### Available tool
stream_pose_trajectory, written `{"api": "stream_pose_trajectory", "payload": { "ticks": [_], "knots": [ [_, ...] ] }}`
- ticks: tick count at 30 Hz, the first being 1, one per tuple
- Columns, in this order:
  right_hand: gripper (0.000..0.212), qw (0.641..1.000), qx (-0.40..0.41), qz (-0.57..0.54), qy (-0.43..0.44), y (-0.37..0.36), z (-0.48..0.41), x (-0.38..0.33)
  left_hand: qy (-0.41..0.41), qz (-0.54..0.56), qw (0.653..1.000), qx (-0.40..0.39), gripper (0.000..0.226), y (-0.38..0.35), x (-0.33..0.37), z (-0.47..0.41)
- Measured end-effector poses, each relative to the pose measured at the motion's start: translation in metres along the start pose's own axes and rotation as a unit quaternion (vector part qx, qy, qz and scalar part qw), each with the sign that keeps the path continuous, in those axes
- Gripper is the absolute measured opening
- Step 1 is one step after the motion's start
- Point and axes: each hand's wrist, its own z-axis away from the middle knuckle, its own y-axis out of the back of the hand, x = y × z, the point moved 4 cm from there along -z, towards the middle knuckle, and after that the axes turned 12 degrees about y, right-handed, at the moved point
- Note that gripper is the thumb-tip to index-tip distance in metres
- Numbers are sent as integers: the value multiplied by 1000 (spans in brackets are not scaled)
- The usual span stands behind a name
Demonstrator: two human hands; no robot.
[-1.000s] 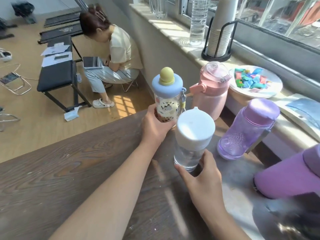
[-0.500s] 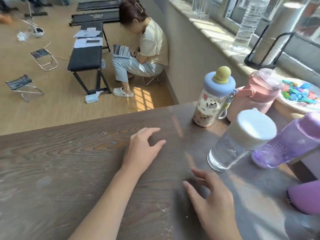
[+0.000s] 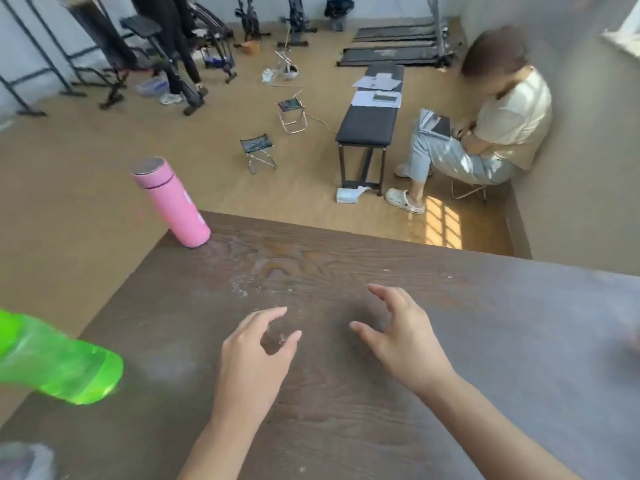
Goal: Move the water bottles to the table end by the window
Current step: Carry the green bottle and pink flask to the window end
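A pink flask (image 3: 171,202) with a metal cap stands at the far left corner of the dark wooden table (image 3: 346,271). At the left edge, nearer to me, stands a blurred bright green bottle (image 3: 59,365). My left hand (image 3: 254,355) and my right hand (image 3: 403,332) hover over the middle of the table, side by side, fingers spread and holding nothing. Both are well to the right of the green bottle and nearer to me than the pink flask. The bottles by the window are out of view.
Beyond the table's far edge a person (image 3: 485,126) sits on a low stool by the wall. On the floor stand a black bench (image 3: 369,128) with papers, two small folding stools (image 3: 258,150) and exercise machines (image 3: 166,46) at the back.
Both hands let go of the bottles by the window and pulled back. The view has swung left, away from the window end, so the pink flask and green bottle now show.
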Motion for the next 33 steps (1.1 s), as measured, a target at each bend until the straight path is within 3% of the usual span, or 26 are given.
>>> {"api": "stream_pose_trajectory", "payload": {
  "ticks": [8,14,17,20,24,33],
  "knots": [
    [64,992,-82,18,91,-101,-88,-89,86,40,985,141,34,89,-84,-1],
    [70,986,-103,50,119,-157,-135,-129,196,61,941,269,39,114,-126,17],
    [77,986,-108,49,115,-182,-158,-143,253,73,916,303,54,115,-137,24],
    [86,990,-87,53,93,-202,-177,-150,304,104,895,309,88,109,-142,24],
    [94,991,-61,87,81,-222,-196,-154,299,159,879,336,115,110,-143,14],
    [89,996,-55,26,68,-258,-251,-149,295,207,851,382,90,128,-159,-18]
  ]
}}
